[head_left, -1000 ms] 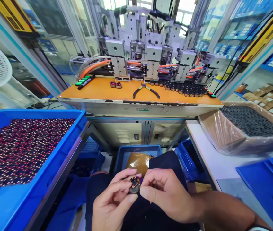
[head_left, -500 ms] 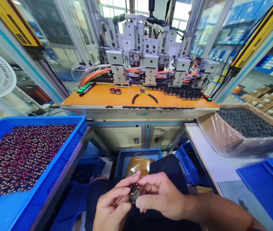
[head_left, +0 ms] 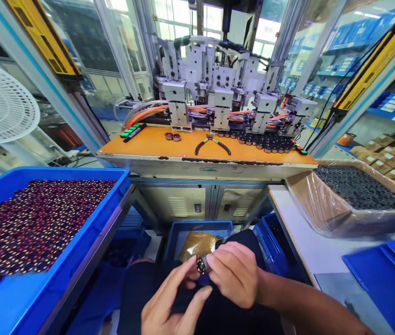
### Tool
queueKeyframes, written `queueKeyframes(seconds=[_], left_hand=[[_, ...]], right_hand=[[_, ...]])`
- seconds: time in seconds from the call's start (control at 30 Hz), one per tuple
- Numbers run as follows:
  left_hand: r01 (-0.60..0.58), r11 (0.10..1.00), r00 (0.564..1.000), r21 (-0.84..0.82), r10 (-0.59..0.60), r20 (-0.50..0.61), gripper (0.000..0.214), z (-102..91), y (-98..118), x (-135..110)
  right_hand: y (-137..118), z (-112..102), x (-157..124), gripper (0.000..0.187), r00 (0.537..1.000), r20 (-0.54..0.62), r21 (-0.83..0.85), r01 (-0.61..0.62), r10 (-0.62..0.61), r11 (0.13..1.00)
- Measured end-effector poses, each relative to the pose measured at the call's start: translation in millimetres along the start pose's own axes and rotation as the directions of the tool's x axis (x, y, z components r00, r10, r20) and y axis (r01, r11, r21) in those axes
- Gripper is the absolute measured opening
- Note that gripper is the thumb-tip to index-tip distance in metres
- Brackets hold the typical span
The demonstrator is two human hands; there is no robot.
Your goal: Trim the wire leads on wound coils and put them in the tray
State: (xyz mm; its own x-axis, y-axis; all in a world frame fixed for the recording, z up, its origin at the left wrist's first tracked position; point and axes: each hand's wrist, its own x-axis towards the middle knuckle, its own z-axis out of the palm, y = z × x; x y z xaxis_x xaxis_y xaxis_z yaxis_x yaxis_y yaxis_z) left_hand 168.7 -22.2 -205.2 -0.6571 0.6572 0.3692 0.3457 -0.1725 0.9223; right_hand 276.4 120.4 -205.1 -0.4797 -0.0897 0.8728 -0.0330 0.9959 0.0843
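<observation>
Low in the middle of the view, my right hand pinches a small round wound coil part over my lap. My left hand sits just below and left of it, fingers stretched toward the part, the fingertips touching or nearly touching it. The part shows copper winding on a dark core.
A blue bin of many red-and-dark coil parts fills the left. A plastic-lined carton of dark parts sits at right. Ahead stands an orange bench with pliers, markers, rows of dark parts and a machine. A blue floor bin lies beyond my knees.
My right hand has carried the coil part slightly up and away from me. The left hand's fingers have loosened from the part and stretched out. My head has tilted up a little.
</observation>
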Motion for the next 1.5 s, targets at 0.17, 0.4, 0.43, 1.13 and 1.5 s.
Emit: queueKeyframes(seconds=[0.17,0.4,0.43,1.13,1.5], left_hand=[[-0.007,1.0,0.994,0.005,0.006,0.109,0.034,-2.7,6.2,18.5],[-0.083,0.996,0.983,0.035,0.076,0.167,0.035,-8.5,6.1,22.0],[-0.083,0.996,0.981,0.035,0.076,0.179,0.036,-9.1,6.2,21.9],[-0.319,0.934,0.906,0.162,0.25,0.343,0.031,-26.2,3.3,31.9],[-0.464,0.871,0.828,0.164,0.36,0.43,0.031,-29.7,7.2,31.4]], right_hand=[[-4.8,-3.7,-1.9,0.019,0.996,-0.002,0.009,0.087,-0.087,0.996],[-17.1,-16.5,20.2,0.022,0.914,0.116,0.43,-0.399,0.388,0.81],[-18.2,-17.5,23.1,0.019,0.904,0.117,0.47,-0.416,0.412,0.779],[9.0,-56.2,18.2,0.008,0.901,0.165,0.262,-0.432,0.401,0.863],[11.7,-30.2,44.9,0.032,0.924,0.381,0.205,-0.044,-0.038,0.978]])
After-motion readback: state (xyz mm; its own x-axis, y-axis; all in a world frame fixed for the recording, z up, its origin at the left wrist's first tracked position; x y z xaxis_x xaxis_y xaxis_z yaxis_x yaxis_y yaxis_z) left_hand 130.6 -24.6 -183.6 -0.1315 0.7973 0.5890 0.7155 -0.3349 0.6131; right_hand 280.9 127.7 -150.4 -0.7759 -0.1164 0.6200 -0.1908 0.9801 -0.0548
